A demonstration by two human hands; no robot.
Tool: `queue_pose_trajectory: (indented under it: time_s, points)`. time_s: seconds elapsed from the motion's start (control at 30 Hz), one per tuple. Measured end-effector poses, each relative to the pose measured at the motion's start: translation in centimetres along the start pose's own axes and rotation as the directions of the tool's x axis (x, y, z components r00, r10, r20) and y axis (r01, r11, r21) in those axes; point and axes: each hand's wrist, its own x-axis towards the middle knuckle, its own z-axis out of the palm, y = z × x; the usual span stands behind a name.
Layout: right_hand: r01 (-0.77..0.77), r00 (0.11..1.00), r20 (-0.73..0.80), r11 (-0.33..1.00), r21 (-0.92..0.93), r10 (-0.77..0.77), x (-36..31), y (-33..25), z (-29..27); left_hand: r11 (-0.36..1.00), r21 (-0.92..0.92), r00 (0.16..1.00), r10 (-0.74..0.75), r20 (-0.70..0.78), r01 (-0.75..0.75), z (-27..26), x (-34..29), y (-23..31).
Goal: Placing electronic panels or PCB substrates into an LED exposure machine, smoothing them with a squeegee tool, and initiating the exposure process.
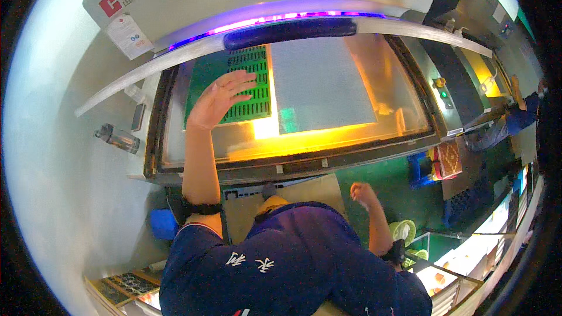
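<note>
My left hand (225,98) is stretched over a green circuit board panel (257,61) with rows of dark slots. Its fingers are spread and hold nothing; whether they touch the surface I cannot tell. Under and around the panel is the shiny framed bed (401,111) of an exposure machine, glowing yellow along its near side. Right of the panel lies a large pale grey sheet (319,90). My right hand (364,195) hangs by my side, away from the bed's near edge, with its fingers curled in and no object visible in them.
A curved bar with a black padded grip (290,33) spans the far side, below a violet light strip. At left are a dark bottle (117,138) and a phone (138,117). Another person's arm (517,92) shows at far right. Green baskets (403,230) stand behind my right arm.
</note>
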Motion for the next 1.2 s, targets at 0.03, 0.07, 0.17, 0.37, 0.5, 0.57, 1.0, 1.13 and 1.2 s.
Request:
queue_pose_trajectory:
  time_s: [0.03,0.07,0.17,0.37,0.5,0.57,1.0,1.13,1.2]
  points:
    - [0.018,0.997,-0.064,0.956,-0.293,-0.038,2.7,-3.3,0.0,0.995,-0.030,0.989,-0.100,-0.106,0.098,-3.9,-1.0,-1.5]
    - [0.200,0.976,-0.047,0.955,-0.218,-0.215,4.6,-9.2,0.5,0.977,0.050,0.907,-0.174,-0.383,0.208,-8.4,-3.3,-3.3]
    - [0.417,0.835,-0.188,0.818,-0.395,-0.517,13.8,-11.2,-3.2,0.668,0.306,0.558,-0.197,-0.806,0.678,-20.1,-10.2,-9.7]
    - [-0.482,0.692,-0.716,0.678,-0.555,-0.094,20.6,-11.0,-8.9,-0.122,0.525,0.533,0.048,-0.845,0.843,-28.1,-19.3,-19.6]
    - [-0.656,0.660,-0.751,0.509,-0.557,0.030,20.7,-16.7,-3.3,-0.012,0.445,0.440,0.181,-0.880,0.895,-28.9,-18.1,-17.7]
    - [-0.711,0.611,-0.790,0.480,-0.515,0.057,20.0,-17.9,-4.3,0.096,0.390,0.385,0.072,-0.920,0.916,-31.0,-16.5,-17.6]
    - [-0.455,0.769,-0.634,0.623,-0.636,-0.085,23.0,-11.1,-12.7,-0.023,0.334,0.325,-0.174,-0.930,0.942,-38.1,-14.1,-14.4]
    - [-0.080,0.900,-0.410,0.868,-0.490,-0.148,23.9,-7.4,-17.4,0.216,0.186,0.229,-0.196,-0.954,0.959,-35.9,-13.3,-13.0]
    - [0.020,0.667,-0.528,0.721,-0.693,-0.526,24.8,-5.4,-19.6,0.515,0.010,0.185,-0.290,-0.939,0.857,-36.6,-14.5,-14.0]
